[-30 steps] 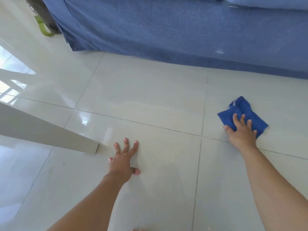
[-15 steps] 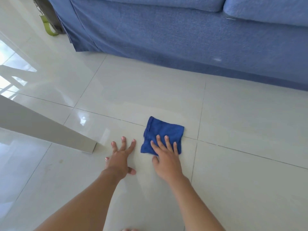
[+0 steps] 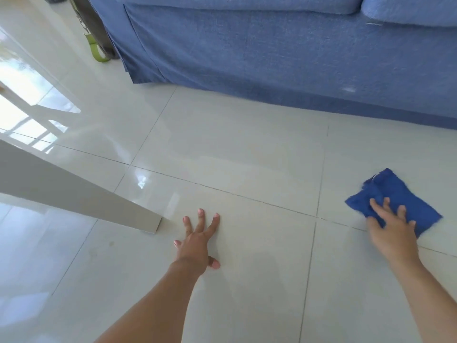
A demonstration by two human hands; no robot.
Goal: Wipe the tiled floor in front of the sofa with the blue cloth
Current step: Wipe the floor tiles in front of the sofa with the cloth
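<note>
A folded blue cloth (image 3: pixel 388 191) lies flat on the glossy pale tiled floor (image 3: pixel 235 149), at the right side of the view. My right hand (image 3: pixel 393 231) presses down on its near edge with the fingers spread over it. My left hand (image 3: pixel 197 241) rests palm down on a tile near the middle, fingers apart, holding nothing. The blue fabric sofa (image 3: pixel 284 53) runs across the top, its skirt reaching the floor well beyond the cloth.
A white table leg (image 3: pixel 81 196) slants in from the left and meets the floor just left of my left hand. A green strap (image 3: pixel 95 48) and a dark object lie beside the sofa's left corner. Bright window reflections cover the left tiles.
My right hand has swept the cloth from beside my left hand out to the right, across a grout line. My left hand has stayed planted. The view has tilted up slightly.
</note>
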